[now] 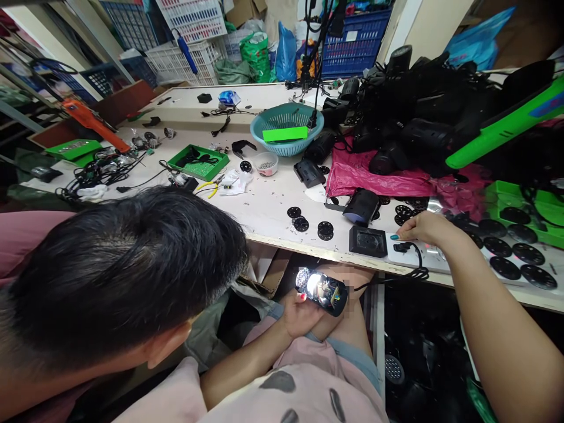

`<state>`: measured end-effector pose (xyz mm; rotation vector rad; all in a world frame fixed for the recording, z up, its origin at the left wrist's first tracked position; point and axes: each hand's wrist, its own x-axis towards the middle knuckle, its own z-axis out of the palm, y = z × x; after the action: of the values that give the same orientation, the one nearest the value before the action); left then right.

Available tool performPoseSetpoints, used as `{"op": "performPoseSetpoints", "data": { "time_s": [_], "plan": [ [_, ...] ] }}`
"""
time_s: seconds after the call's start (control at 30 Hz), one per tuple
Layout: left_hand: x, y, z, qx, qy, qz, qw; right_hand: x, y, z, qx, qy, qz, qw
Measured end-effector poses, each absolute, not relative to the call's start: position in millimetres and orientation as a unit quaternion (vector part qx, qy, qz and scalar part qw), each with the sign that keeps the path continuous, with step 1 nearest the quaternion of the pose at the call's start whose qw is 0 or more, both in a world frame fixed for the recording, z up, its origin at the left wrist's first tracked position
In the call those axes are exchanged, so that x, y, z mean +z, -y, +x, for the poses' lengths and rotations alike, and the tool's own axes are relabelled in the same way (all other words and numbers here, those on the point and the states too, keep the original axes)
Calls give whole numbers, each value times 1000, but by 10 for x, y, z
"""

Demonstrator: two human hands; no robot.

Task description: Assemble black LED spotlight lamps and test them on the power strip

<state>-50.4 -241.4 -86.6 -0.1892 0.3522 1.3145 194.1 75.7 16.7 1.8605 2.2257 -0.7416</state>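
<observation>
My left hand (302, 314) is wrapped around a black, glossy, rounded device (324, 291) above my lap. White light shines at the device's perforated left end, and a dark cable seems to lead from its right side. At the table's front edge, my right hand (425, 228) has its fingers drawn together at the left end of a white power strip (418, 254). Whether the fingers grip the strip or only press on it is hard to see. A black plug (402, 247) with a cord sits in the strip. Left of it lies a black rectangular tray (368, 241).
Another person's head (127, 264) leans in close at my left. Black discs (325, 230), a black housing (361, 205) and pink plastic (379, 173) lie on the table. Behind are a teal basket (259, 138), a green tray (198, 170) and a large pile of black devices (423, 100).
</observation>
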Motion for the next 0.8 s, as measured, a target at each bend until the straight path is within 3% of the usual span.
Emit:
{"op": "performPoseSetpoints", "data": {
  "time_s": [0.23,0.8],
  "plan": [
    [-897,2395,-499,610,-161,-83,771,207,-769,1913,-258,-729,621,126],
    [-935,2343,-485,610,-166,-64,772,163,-798,1919,-254,-727,629,104]
  ]
}}
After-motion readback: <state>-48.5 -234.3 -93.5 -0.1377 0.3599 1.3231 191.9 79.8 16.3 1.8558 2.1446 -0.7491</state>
